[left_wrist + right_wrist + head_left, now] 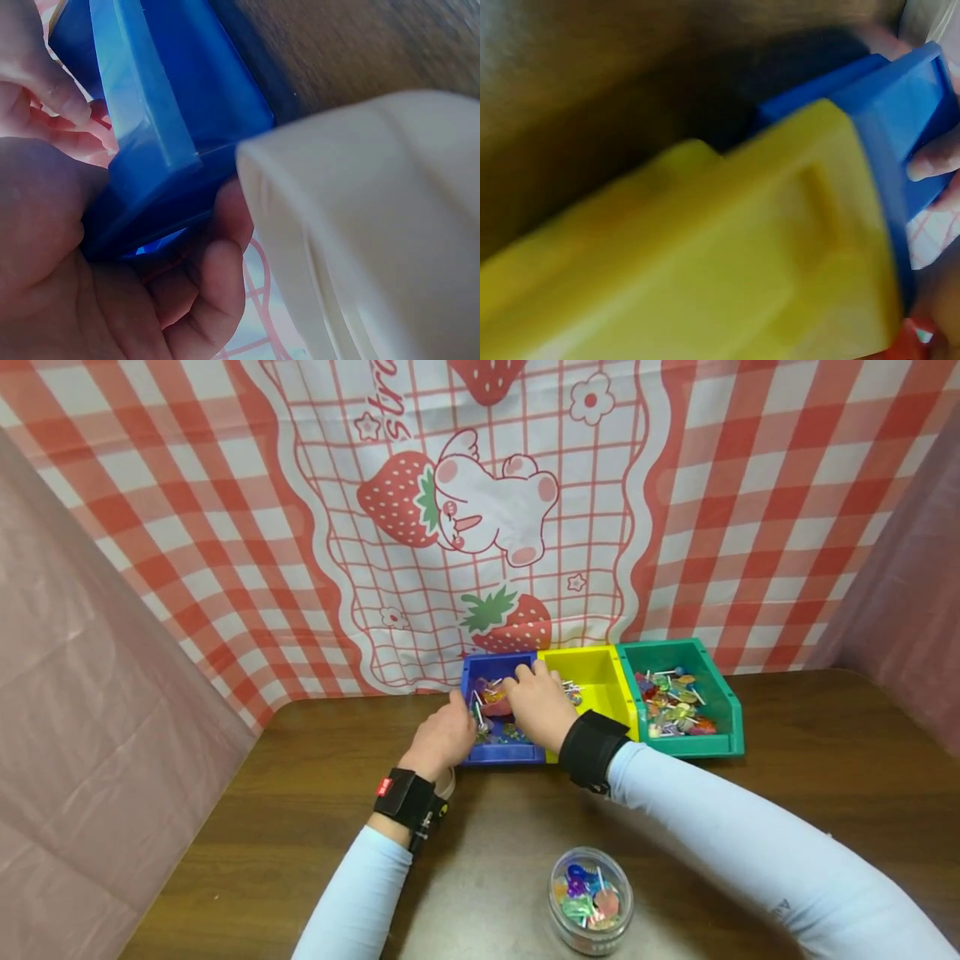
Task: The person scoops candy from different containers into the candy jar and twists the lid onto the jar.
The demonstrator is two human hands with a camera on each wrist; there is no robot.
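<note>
A blue bin (pixel 501 753) holds small colourful charms (pixel 491 695), some with white sticks like tiny lollipops. At its left side, my left hand (pixel 444 735) grips the bin wall; the left wrist view shows thumb and curled fingers (pixel 214 281) on either side of the blue plastic. My right hand (pixel 542 706) reaches over the wall between the blue bin and the yellow bin (pixel 603 681), fingers bent down among the charms. Its fingertips are partly hidden, and I cannot tell whether they pinch a piece. Something red (pixel 909 341) shows near it in the right wrist view.
A green bin (pixel 716 745) with more mixed charms adjoins the yellow one on the right. Nearer the front of the brown table (pixel 315 860) stands a clear round jar (pixel 590 943) filled with charms. A red-and-white checked cloth (pixel 225 527) hangs behind the bins.
</note>
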